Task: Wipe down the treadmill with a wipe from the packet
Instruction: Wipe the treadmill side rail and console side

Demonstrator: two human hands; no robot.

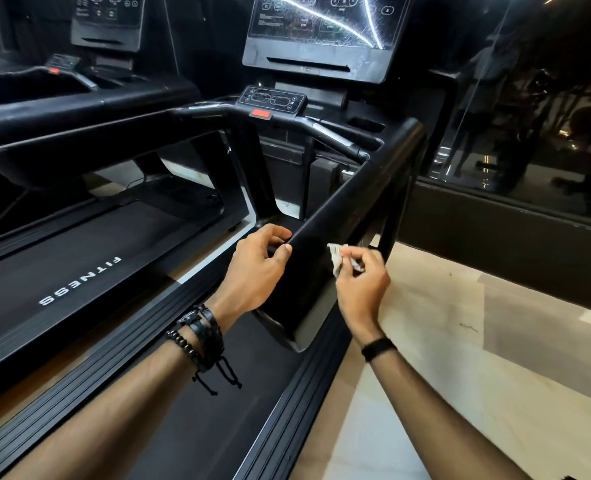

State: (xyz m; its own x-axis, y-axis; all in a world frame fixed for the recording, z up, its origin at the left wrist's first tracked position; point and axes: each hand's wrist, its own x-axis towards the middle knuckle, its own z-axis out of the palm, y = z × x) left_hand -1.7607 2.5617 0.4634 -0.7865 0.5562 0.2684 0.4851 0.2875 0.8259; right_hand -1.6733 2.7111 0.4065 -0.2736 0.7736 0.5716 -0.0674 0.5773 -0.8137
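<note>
Seen from a head-worn camera looking forward and down, a person stands at the back right side of a black treadmill (352,202), both bare forearms reaching toward its right side handrail (325,237). The left hand (257,268) has its grip curled around the inner edge of that wide rail, thumb on top and fingers wrapped under the edge; dark beaded and corded bracelets (198,336) circle the left wrist. The right hand (361,280) is just beside the rail's outer face, its grip closed in a pinch on a small crumpled white wipe (339,259), which touches or nearly touches the rail's side (motion blur makes contact hard to judge). A thin black band (377,348) sits on the right wrist. Ahead, the treadmill's console screen (325,26) is dark and streaked, and below it a small control panel (273,100) sits above a red stop button (260,114). To the left stands a second treadmill (72,271), its belt printed with the word FITNESS. Pale floor (460,341) lies to the right, beside a dark glass wall (546,98).
</note>
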